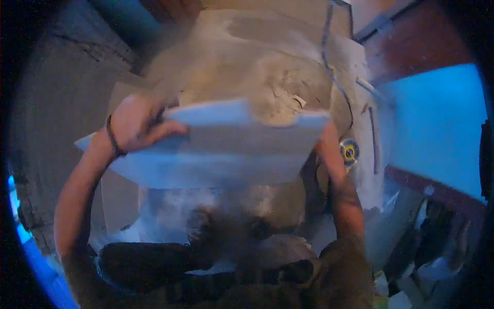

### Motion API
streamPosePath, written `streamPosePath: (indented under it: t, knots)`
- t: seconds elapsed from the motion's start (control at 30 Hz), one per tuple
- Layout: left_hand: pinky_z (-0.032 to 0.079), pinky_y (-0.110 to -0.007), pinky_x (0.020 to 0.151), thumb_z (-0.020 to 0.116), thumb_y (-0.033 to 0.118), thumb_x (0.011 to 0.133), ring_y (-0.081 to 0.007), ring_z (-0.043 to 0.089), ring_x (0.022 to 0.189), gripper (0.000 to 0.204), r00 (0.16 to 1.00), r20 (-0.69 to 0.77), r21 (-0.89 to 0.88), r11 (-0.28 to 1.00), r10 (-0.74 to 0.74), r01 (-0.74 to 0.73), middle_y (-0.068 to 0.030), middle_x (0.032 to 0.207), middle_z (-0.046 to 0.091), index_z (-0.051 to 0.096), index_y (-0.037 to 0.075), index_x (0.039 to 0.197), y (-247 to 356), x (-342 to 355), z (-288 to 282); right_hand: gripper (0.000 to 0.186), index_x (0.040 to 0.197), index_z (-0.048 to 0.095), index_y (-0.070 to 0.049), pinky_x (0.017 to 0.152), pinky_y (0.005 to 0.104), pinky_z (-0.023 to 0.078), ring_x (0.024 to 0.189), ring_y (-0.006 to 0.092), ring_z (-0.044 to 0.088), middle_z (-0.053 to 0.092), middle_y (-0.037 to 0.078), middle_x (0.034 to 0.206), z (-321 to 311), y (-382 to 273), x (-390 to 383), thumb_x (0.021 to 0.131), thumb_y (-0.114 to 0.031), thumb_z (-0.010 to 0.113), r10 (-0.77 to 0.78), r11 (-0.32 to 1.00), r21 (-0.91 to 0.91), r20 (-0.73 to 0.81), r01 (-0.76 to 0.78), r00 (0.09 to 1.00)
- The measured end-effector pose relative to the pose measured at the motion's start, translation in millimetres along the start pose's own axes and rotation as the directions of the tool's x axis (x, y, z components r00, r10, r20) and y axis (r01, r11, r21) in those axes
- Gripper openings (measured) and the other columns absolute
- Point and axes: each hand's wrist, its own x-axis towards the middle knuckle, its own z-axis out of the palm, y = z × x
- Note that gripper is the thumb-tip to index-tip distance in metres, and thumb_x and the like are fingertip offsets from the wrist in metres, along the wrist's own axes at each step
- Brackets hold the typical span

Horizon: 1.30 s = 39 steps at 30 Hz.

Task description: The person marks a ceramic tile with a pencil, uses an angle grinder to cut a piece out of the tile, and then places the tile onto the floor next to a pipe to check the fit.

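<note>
From here the panel point(221, 167) is blurred; at three o'clock, the right hand's point(328, 144) fingers can't be made out. Toward one o'clock, the cord point(326, 46) runs out of sight.

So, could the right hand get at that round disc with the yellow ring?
Probably yes, if it let go: the right hand seems busy holding the pale panel, but the round disc lies close by, with nothing seen covering it.
</note>
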Motion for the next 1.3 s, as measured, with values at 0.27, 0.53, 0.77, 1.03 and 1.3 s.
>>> streamPosePath:
  t: [0.27, 0.53, 0.77, 1.03, 1.3]
  knots:
    - [0.047, -0.048, 0.069, 0.057, 0.055, 0.09, -0.0406, 0.062, 0.079, 0.052, 0.999, -0.024, 0.195, 0.981, 0.032, -0.026, -0.0221, 0.083, 0.064, 0.064, 0.004, 0.09, -29.1, 106.9, 24.0, 0.046, 0.122, 0.057, -0.001, 0.102, 0.0453, 0.04, 0.118, 0.0376, 0.051, 0.057, 0.019, 0.126, -52.8, -26.5, -199.6, 0.083, -0.022, 0.072, 0.471, 0.815, -0.183, -0.344, -0.55, 0.812]
    - [0.048, -0.046, 0.063, 0.058, 0.058, 0.088, -0.0375, 0.063, 0.071, 0.053, 0.985, -0.17, 0.176, 0.983, -0.016, 0.046, -0.0188, 0.075, 0.064, 0.064, 0.005, 0.08, 6.7, 57.8, 26.4, 0.064, 0.131, 0.05, 0.0, 0.105, 0.0429, 0.037, 0.121, 0.0367, 0.049, 0.053, 0.02, 0.131, -47.8, -65.2, -169.7, 0.078, -0.023, 0.077, 0.453, 0.884, 0.026, -0.3, -0.468, 0.839]
    - [0.051, -0.046, 0.064, 0.06, 0.059, 0.085, -0.0354, 0.067, 0.076, 0.051, 0.926, -0.338, 0.213, 0.972, 0.166, -0.097, -0.0168, 0.078, 0.067, 0.066, 0.01, 0.095, 44.5, -50.6, 16.6, 0.054, 0.129, 0.051, 0.003, 0.1, 0.0412, 0.043, 0.113, 0.028, 0.054, 0.056, 0.016, 0.124, -21.5, -63.5, -134.6, 0.083, -0.021, 0.064, 0.284, 0.903, 0.362, -0.096, -0.232, 0.954]
    - [0.043, -0.038, 0.096, 0.051, 0.031, 0.099, -0.0207, 0.055, 0.114, 0.047, -0.286, -0.481, -0.843, 0.526, -0.829, -0.108, -0.0076, 0.124, 0.058, 0.046, 0.006, 0.138, -121.4, -235.8, 180.7, 0.04, 0.122, 0.054, 0.002, 0.098, 0.0423, 0.043, 0.111, 0.0312, 0.055, 0.057, 0.018, 0.124, -27.3, -114.6, -174.3, 0.093, -0.025, 0.057, 0.693, 0.192, 0.979, -0.088, -0.066, 0.715]
    - [0.043, -0.039, 0.096, 0.043, 0.046, 0.1, -0.0209, 0.054, 0.109, 0.059, 0.456, -0.355, -0.907, 0.183, -0.816, -0.379, -0.006, 0.12, 0.057, 0.039, 0.008, 0.144, -170.0, -158.5, 258.1, 0.037, 0.126, 0.052, -0.003, 0.102, 0.0386, 0.04, 0.116, 0.0221, 0.053, 0.056, 0.012, 0.125, -54.3, -141.1, -191.6, 0.101, -0.03, 0.046, 0.585, 0.298, 0.955, -0.188, 0.006, 0.789]
